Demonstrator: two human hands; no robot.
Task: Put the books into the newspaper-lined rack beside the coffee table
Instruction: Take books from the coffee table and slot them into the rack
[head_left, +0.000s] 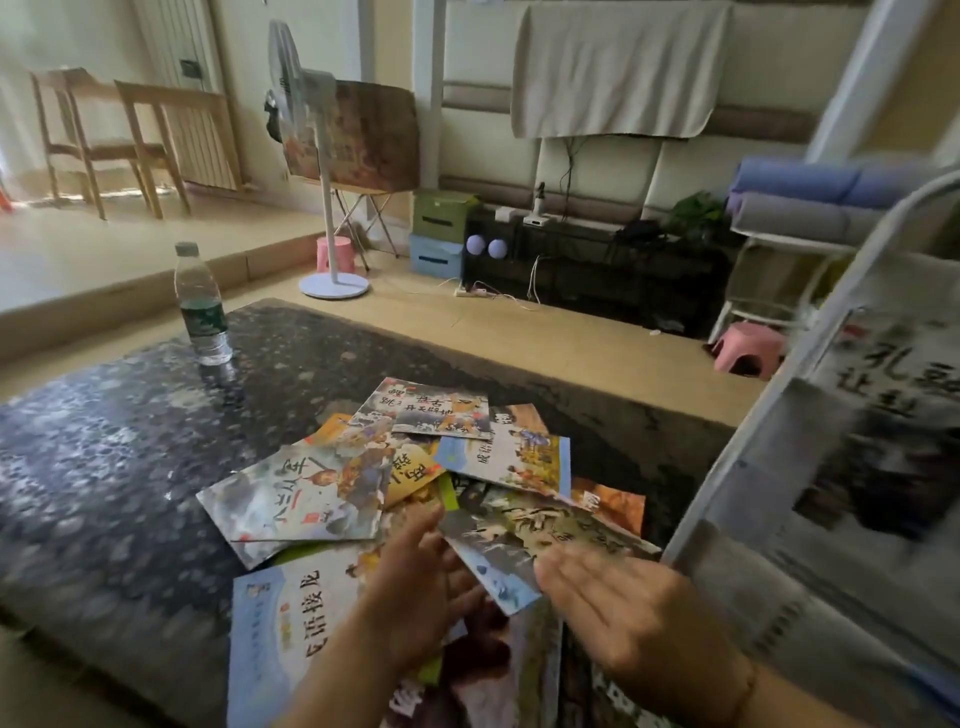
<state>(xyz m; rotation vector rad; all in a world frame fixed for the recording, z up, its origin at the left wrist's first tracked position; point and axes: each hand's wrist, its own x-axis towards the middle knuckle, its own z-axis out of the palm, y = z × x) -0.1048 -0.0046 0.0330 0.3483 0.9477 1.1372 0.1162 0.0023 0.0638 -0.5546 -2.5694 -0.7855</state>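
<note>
Several thin picture books (311, 493) lie scattered and overlapping on the dark marble coffee table (104, 441). My left hand (421, 587) reaches over the pile with fingers nearly straight, its fingertips under the edge of a tilted blue-cornered book (498, 551). My right hand (618, 608) is flat with straight fingers, hovering at the right side of that same book; motion blur hides whether it touches. At the right, a white rack (769, 415) lined with newspaper (883, 441) stands beside the table. A large blue book (291, 623) lies nearest to me.
A water bottle (202, 306) stands at the table's far left. Beyond the table are a standing fan (332, 280), two pink stools (748, 348), a dark low cabinet (597, 270) and wooden chairs (130, 135) at the back left.
</note>
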